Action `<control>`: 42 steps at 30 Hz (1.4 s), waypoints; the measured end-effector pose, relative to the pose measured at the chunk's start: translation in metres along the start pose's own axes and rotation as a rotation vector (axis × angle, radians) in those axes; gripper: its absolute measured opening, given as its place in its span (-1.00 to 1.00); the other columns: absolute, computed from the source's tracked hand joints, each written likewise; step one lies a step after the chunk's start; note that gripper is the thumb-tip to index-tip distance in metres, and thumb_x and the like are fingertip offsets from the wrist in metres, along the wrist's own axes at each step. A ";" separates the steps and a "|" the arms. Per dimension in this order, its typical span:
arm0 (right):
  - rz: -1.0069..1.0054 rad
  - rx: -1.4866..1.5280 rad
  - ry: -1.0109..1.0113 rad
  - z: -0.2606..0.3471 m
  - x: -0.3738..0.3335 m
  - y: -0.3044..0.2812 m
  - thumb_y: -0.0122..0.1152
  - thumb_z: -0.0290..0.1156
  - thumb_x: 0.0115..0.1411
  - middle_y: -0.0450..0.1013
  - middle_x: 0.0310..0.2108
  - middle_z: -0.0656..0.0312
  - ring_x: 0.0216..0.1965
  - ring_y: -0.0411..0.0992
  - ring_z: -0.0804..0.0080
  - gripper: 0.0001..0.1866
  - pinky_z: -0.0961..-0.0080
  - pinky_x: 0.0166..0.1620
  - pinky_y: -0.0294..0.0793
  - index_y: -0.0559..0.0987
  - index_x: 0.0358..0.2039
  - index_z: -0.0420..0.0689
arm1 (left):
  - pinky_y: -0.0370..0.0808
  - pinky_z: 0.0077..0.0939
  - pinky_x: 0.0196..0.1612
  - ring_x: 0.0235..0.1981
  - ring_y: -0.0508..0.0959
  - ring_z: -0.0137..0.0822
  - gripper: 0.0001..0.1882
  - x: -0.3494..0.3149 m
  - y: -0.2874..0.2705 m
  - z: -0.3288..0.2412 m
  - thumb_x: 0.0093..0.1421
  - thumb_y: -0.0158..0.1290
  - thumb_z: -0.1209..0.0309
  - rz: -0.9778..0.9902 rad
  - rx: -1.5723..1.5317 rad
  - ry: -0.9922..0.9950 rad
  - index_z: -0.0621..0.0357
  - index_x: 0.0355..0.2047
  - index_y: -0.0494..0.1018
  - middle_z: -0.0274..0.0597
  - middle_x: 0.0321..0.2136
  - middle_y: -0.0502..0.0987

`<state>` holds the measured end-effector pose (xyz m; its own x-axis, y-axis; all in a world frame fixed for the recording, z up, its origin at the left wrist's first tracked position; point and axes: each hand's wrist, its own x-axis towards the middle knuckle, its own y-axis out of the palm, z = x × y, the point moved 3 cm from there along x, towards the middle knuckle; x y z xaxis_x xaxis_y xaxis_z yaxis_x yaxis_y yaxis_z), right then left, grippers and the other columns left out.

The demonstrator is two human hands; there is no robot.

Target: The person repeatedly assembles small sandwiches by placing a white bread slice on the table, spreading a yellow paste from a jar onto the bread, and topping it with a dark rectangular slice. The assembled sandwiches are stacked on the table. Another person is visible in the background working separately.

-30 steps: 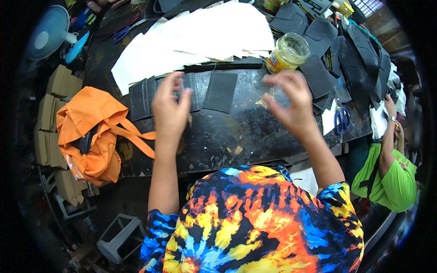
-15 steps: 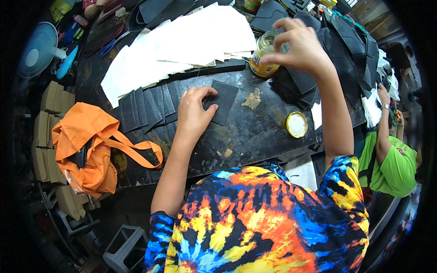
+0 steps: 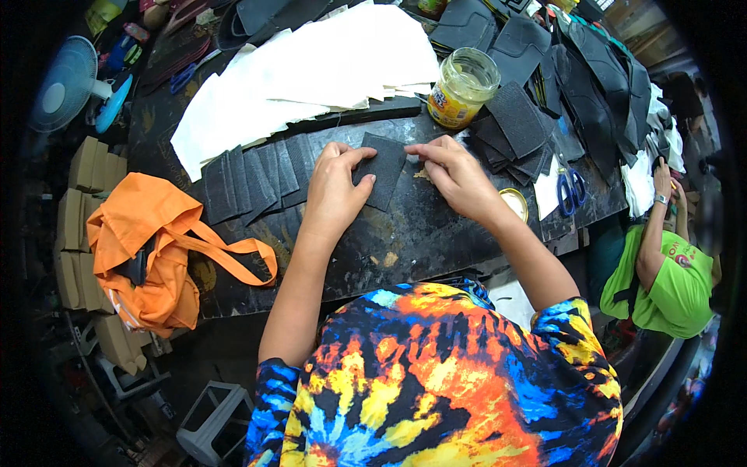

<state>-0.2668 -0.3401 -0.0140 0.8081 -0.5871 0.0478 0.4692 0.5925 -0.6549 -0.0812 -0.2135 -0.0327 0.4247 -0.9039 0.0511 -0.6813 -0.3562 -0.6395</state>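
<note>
From where I stand, the person in the tie-dye shirt [image 3: 443, 373] has both hands at one dark, rectangular piece [image 3: 384, 175] lying near the middle of the black, worn tabletop [image 3: 443, 237]. The left hand [image 3: 336, 187] is at its left edge, thumb and forefinger spread apart, their tips at the piece. The right hand [image 3: 455, 177] comes in from the other side, a fingertip at the upper right corner; whether it pinches the piece or merely touches it, I can't tell. The two hands are apart, with the piece between them.

Just left of the left hand, a row of similar dark pieces [image 3: 247, 184] lies overlapping. Behind it spreads a broad layer of white sheets [image 3: 311, 74]. A glass jar [image 3: 459, 93] with a yellow label stands open beyond the right hand, and next to it sits a loose pile of black pieces [image 3: 513, 124]. A gold-rimmed lid [image 3: 514, 202] shows beside the right forearm, partly hidden by it, and blue-handled scissors [image 3: 571, 191] lie farther right.

At the tabletop's left end slumps an orange bag [image 3: 152, 249], its strap trailing toward the person. A fan [image 3: 62, 84] is beyond it, and a grey stool [image 3: 214, 420] is on the floor below. Off to the right, a co-worker in a green shirt [image 3: 675, 284] has hands near white material.
</note>
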 end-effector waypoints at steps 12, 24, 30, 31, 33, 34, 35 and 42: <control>-0.054 -0.380 -0.465 0.024 -0.042 0.041 0.35 -0.55 0.03 0.47 -0.20 0.21 -0.09 0.46 0.18 -0.57 0.23 -0.05 0.41 0.76 -0.04 0.05 | 0.62 -0.29 -0.05 -0.19 0.64 -0.07 -0.66 0.000 -0.002 -0.003 0.11 0.32 0.54 -0.018 -0.103 -0.014 0.15 -0.06 0.69 0.01 -0.16 0.53; -0.069 -0.046 -0.391 0.021 -0.042 0.031 0.27 -0.64 0.13 0.59 -0.13 0.03 -0.11 0.57 0.05 -0.50 0.20 -0.02 0.57 0.59 0.12 -0.12 | 0.59 -0.37 -0.04 -0.19 0.69 -0.22 -0.82 -0.015 -0.010 -0.001 0.16 0.24 0.61 -0.225 -0.225 0.114 0.21 -0.21 0.65 -0.12 -0.26 0.68; 0.081 0.072 -0.296 0.020 -0.052 0.030 0.36 -0.54 0.17 0.62 -0.15 0.08 -0.12 0.61 0.12 -0.41 0.25 -0.05 0.59 0.52 0.26 -0.12 | 0.54 -0.60 0.03 -0.14 0.59 -0.50 -0.79 -0.033 -0.134 0.075 0.32 0.22 0.65 -0.605 -0.365 0.091 0.24 -0.05 0.60 -0.30 -0.15 0.63; 0.074 0.064 -0.305 0.021 -0.051 0.030 0.38 -0.51 0.18 0.62 -0.12 0.07 -0.08 0.60 0.11 -0.39 0.24 -0.02 0.58 0.51 0.27 -0.12 | 0.54 -0.61 0.03 -0.13 0.60 -0.50 -0.78 -0.040 -0.156 0.095 0.34 0.21 0.65 -0.666 -0.361 0.032 0.24 -0.02 0.60 -0.32 -0.15 0.63; 0.038 0.010 -0.355 0.025 -0.046 0.032 0.41 -0.46 0.19 0.61 -0.09 0.07 -0.04 0.58 0.09 -0.36 0.21 0.04 0.55 0.49 0.30 -0.11 | 0.56 -0.60 0.04 -0.10 0.62 -0.50 -0.78 -0.050 -0.190 0.135 0.36 0.20 0.64 -0.660 -0.332 -0.228 0.25 -0.01 0.59 -0.35 -0.15 0.63; 0.011 -0.035 -0.395 0.028 -0.044 0.033 0.42 -0.42 0.19 0.60 -0.09 0.07 -0.03 0.56 0.08 -0.35 0.19 0.06 0.53 0.48 0.31 -0.11 | 0.57 -0.52 0.02 -0.11 0.63 -0.44 -0.75 -0.056 -0.195 0.146 0.30 0.17 0.70 -0.655 -0.129 -0.248 0.26 -0.04 0.60 -0.26 -0.15 0.64; -0.002 -0.097 -0.427 0.030 -0.042 0.035 0.43 -0.39 0.19 0.59 -0.08 0.06 -0.02 0.54 0.06 -0.33 0.16 0.07 0.51 0.46 0.33 -0.11 | 0.57 -0.44 0.07 -0.08 0.65 -0.32 -0.72 -0.060 -0.195 0.153 0.26 0.15 0.72 -0.639 0.115 -0.197 0.26 -0.03 0.61 -0.18 -0.11 0.65; 0.231 0.000 -0.312 0.036 -0.051 0.036 0.44 -0.30 0.21 0.53 -0.26 0.10 -0.19 0.53 0.10 -0.28 0.17 -0.09 0.53 0.42 0.38 -0.05 | 0.39 -0.13 0.37 0.24 0.53 0.11 -0.47 -0.058 -0.162 0.152 0.17 -0.12 0.80 -0.655 0.479 -0.108 0.30 0.12 0.56 0.13 0.15 0.58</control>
<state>-0.2780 -0.2693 -0.0130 0.9620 -0.2421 0.1265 0.2623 0.6895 -0.6751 0.0948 -0.0674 -0.0489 0.7202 -0.5110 0.4692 0.0430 -0.6422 -0.7653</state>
